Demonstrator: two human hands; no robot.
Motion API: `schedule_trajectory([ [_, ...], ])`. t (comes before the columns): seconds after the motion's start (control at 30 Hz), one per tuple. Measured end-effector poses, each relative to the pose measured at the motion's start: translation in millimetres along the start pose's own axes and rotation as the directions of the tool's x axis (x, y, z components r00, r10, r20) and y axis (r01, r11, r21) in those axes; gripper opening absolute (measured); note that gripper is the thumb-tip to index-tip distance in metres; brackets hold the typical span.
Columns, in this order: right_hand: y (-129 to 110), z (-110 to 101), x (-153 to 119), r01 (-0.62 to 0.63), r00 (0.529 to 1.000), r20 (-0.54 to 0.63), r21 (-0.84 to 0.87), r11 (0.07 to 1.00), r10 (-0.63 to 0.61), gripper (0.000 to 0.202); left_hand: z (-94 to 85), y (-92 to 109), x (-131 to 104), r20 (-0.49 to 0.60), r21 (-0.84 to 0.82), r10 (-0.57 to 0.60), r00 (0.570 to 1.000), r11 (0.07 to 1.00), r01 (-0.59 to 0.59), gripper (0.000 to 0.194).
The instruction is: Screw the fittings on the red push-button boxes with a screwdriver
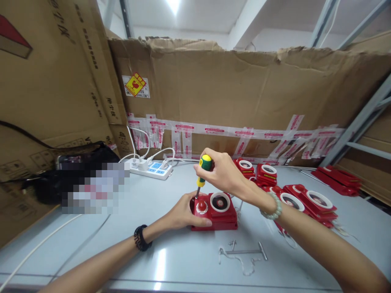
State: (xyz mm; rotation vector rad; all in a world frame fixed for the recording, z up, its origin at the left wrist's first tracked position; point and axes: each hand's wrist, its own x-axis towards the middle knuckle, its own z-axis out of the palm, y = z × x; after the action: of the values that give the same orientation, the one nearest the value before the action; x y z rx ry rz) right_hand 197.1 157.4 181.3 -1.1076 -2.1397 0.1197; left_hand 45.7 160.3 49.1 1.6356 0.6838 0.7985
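While the left hand [186, 211] lies curled over the near-left corner of the red alarm unit [217, 213], fingers wrapped round its edge & thumb along the front, the right hand [224, 173] sits above it, fist closed round the green-yellow handle of a screwdriver [203, 171].

Head view (only one): the unit rests flat on the grey table [183, 260], about mid-bench, just in front of both wrists. The screwdriver's long axis runs nearly vertical, leaning a bit so the handle tips right & away; the shaft comes down to the unit's top-left corner, next to the red button [202, 206]. Can't tell if the tip is seated in a screw, too small. So the tool point is directly over the unit's left end, w/ the left hand touching that same end, and the right hand up & slightly right of it. The white-ringed round window [220, 202] is right of the button.

Rel. to the unit: a pile of like red units [302, 199] lies to the right & behind; a white power strip [151, 169] behind-left; a metal T-handle tool [247, 252] w/ string just in front, near. Cardboard wall [244, 89] behind all.
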Motion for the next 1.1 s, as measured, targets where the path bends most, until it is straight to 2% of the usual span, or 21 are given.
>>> schedule_trajectory([
  [0.47, -6.8, 0.3, -0.3, 0.002, 0.999, 0.033, -0.003, 1.0, -0.002, 0.013, -0.4, -3.1, 0.7, 0.025, -0.055, 0.014, 1.0, 0.998, -0.013, 0.052],
  [0.8, -4.9, -1.0, 1.6, -0.006, 0.999, 0.039, -0.037, 0.999, 0.007, 0.012, -0.7, -3.7, 0.1, 0.01, -0.059, 0.013, 1.0, 0.998, -0.012, 0.055],
  [0.97, -8.4, -2.7, 2.5, -0.007, 0.997, 0.072, -0.122, 0.993, 0.016, 0.01, -0.7, -3.0, 0.3, 0.013, -0.053, 0.01, 1.0, 0.999, -0.01, 0.057],
  [1.1, -27.9, -1.4, 9.1, 0.116, 0.986, 0.149, -0.288, 0.951, -0.076, 0.009, 0.4, -0.2, -0.3, 0.02, -0.062, 0.003, 1.0, 0.998, -0.001, 0.055],
])
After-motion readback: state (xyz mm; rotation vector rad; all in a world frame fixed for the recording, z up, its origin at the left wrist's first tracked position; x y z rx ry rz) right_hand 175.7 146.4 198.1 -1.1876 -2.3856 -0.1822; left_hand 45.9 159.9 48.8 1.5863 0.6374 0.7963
